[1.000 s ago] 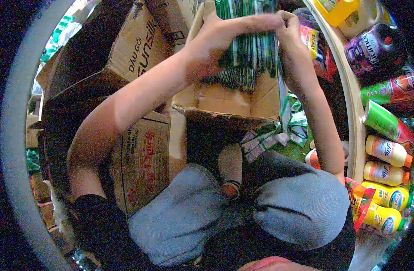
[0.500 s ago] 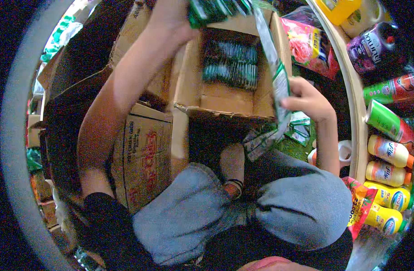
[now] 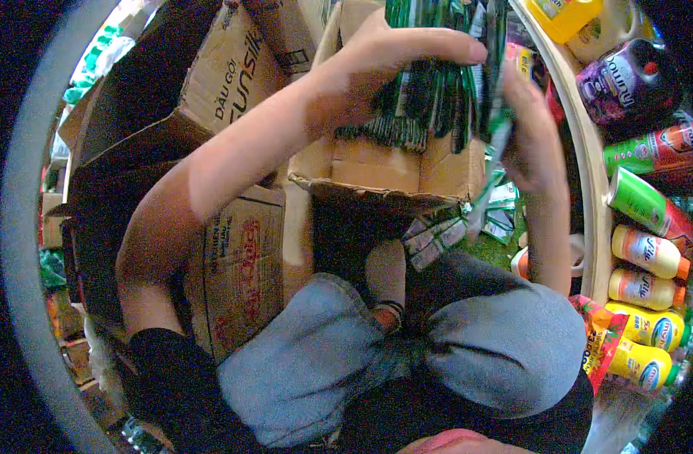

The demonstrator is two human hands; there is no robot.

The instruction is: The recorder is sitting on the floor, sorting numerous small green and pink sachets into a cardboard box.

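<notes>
My left hand (image 3: 388, 60) is closed around a thick bundle of dark green sachets (image 3: 437, 91), its thumb laid across the front. The bundle is held up over an open cardboard box (image 3: 384, 191). Inside that box, a packed row of similar sachets (image 3: 392, 135) partly shows below the bundle. My right hand (image 3: 534, 140) is raised against the bundle's right side, blurred, so its grip is unclear. A strip of joined sachets (image 3: 496, 136) hangs beside it, down past the box's right corner. Loose sachets (image 3: 441, 236) lie by my knee, and others (image 3: 501, 212) farther right.
At the left stand more cardboard boxes, one with open flaps (image 3: 225, 76) and another (image 3: 244, 265) beside my leg. A wooden shelf edge (image 3: 598, 189) curves along the right, holding a dark purple bottle (image 3: 623, 83), green-red cans (image 3: 649, 208) and yellow bottles (image 3: 645, 325).
My left hand has moved right with the bundle, now over the box. My right hand has risen to the bundle's side. The strip, stretched between the hands before, now hangs lower and shorter.
</notes>
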